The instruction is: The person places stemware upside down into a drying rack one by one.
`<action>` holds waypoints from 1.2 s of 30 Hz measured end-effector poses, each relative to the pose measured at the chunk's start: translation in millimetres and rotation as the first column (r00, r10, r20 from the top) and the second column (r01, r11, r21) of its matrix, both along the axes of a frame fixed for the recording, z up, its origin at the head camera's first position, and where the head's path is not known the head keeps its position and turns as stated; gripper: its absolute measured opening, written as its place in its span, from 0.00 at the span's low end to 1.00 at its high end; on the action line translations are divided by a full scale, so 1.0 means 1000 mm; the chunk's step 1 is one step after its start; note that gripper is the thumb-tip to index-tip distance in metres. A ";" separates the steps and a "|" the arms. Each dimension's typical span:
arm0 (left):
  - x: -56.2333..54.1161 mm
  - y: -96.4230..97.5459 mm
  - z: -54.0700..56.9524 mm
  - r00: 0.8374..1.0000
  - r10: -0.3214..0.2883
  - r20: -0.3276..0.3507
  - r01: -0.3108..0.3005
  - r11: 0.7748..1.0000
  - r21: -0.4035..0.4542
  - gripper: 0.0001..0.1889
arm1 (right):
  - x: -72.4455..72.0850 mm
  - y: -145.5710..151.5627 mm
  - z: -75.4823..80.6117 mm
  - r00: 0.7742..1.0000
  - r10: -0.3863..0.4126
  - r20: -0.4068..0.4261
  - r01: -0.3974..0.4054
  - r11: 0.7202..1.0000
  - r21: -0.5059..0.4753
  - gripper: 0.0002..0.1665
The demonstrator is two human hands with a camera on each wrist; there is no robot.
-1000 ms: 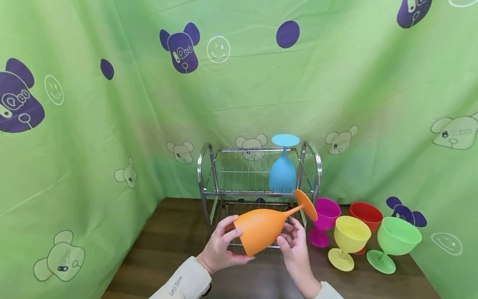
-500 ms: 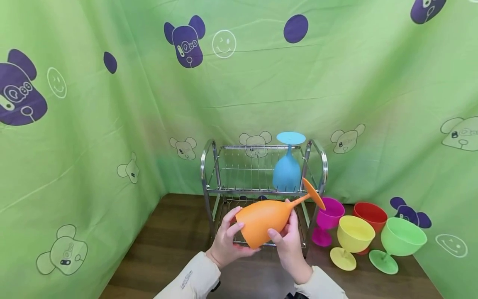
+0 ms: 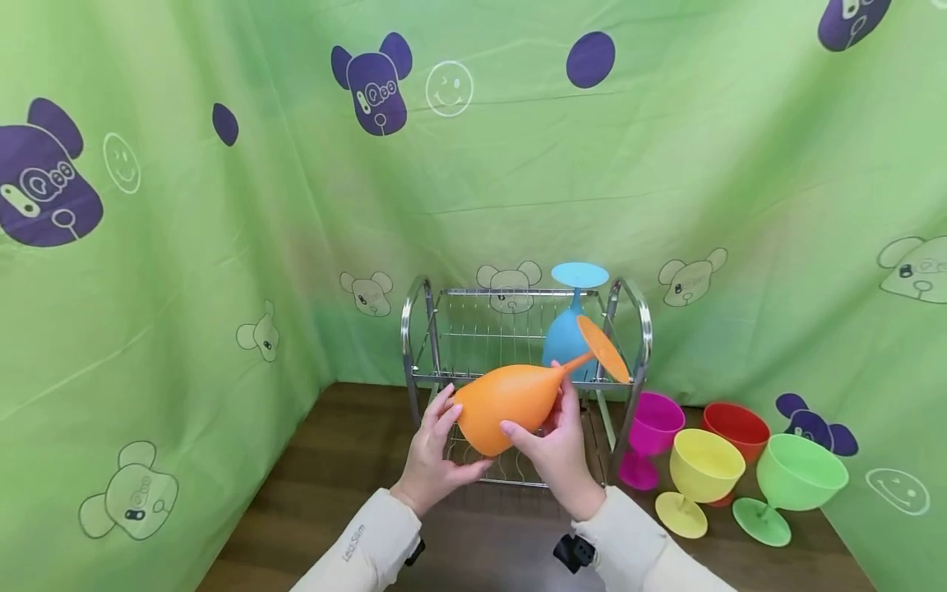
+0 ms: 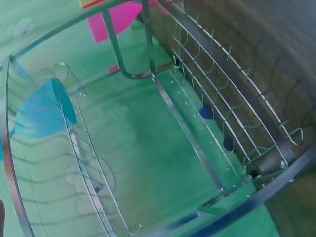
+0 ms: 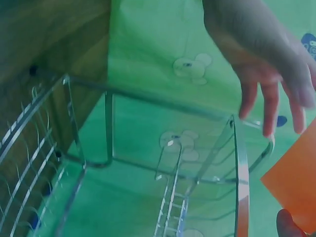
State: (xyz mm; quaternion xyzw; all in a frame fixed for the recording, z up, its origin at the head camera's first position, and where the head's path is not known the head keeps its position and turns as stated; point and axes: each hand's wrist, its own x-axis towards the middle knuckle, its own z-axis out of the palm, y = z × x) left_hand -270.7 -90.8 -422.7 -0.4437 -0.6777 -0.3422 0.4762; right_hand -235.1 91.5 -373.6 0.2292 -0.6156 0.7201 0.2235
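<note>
Tilted on its side in front of the rack, an orange plastic goblet (image 3: 506, 403) has its foot up to the right and its mouth towards the left. My right hand (image 3: 560, 448) grips the bowl near the stem, thumb in front and fingers behind. At the mouth end is my left hand (image 3: 427, 457), its fingertips right at the rim and its thumb below. The right wrist view shows the left hand's fingers (image 5: 269, 113) spread and fairly straight beside the orange bowl (image 5: 296, 177). An upside-down blue goblet (image 3: 564, 339) stands on the rack's upper right, partly covered by the orange foot.
The two-tier metal dish rack (image 3: 408, 329) stands on a dark wooden table (image 3: 318, 477). Right of it are magenta (image 3: 655, 423), red (image 3: 736, 429), yellow (image 3: 706, 464) and green (image 3: 801, 470) goblets, all upright. A green patterned curtain (image 3: 473, 189) encloses the back and sides.
The orange goblet has risen and moved slightly left over the past half second. My right hand has closed more fully round its bowl, and the left fingers have drawn back towards the rim.
</note>
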 end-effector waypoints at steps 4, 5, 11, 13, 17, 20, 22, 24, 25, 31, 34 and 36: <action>0.002 -0.011 -0.007 0.999 0.029 0.026 -0.029 1.000 0.003 0.33 | -0.007 0.003 0.009 0.999 -0.045 0.002 0.045 0.996 0.071 0.53; 0.002 -0.014 -0.008 0.999 0.038 0.034 -0.038 0.999 0.007 0.32 | -0.009 0.004 0.013 0.999 -0.054 0.007 0.053 0.995 0.085 0.53; 0.001 -0.030 -0.013 0.983 0.101 0.152 -0.113 0.991 0.073 0.26 | -0.027 0.010 0.039 0.993 -0.101 0.057 0.089 0.981 0.174 0.55; -0.001 -0.035 -0.014 0.970 0.124 0.208 -0.147 0.984 0.099 0.25 | -0.035 0.011 0.050 0.991 -0.100 0.084 0.081 0.975 0.205 0.56; -0.005 -0.043 -0.016 0.936 0.153 0.316 -0.211 0.965 0.158 0.29 | -0.049 0.013 0.068 0.988 -0.112 0.108 0.081 0.964 0.254 0.56; -0.007 -0.046 -0.018 0.905 0.160 0.394 -0.255 0.946 0.200 0.28 | -0.059 0.013 0.077 0.985 -0.134 0.111 0.098 0.954 0.282 0.56; -0.007 -0.048 -0.020 0.873 0.152 0.463 -0.282 0.932 0.227 0.27 | -0.065 0.013 0.081 0.982 -0.146 0.118 0.104 0.947 0.304 0.55; -0.007 -0.049 -0.023 0.827 0.119 0.550 -0.305 0.916 0.261 0.25 | -0.071 0.013 0.084 0.979 -0.156 0.131 0.106 0.939 0.328 0.55; -0.008 -0.049 -0.023 0.800 0.106 0.590 -0.321 0.907 0.272 0.24 | -0.074 0.012 0.084 0.977 -0.163 0.137 0.108 0.934 0.341 0.55; -0.010 -0.050 -0.024 0.698 -0.026 0.715 -0.343 0.864 0.367 0.23 | -0.094 0.011 0.082 0.953 -0.255 0.164 0.153 0.870 0.468 0.56; -0.011 -0.051 -0.025 0.664 -0.080 0.743 -0.335 0.857 0.391 0.23 | -0.100 0.009 0.082 0.921 -0.352 0.165 0.203 0.797 0.569 0.56; -0.012 -0.051 -0.028 0.629 -0.089 0.772 -0.350 0.855 0.384 0.23 | -0.103 0.007 0.083 0.898 -0.405 0.171 0.224 0.757 0.614 0.56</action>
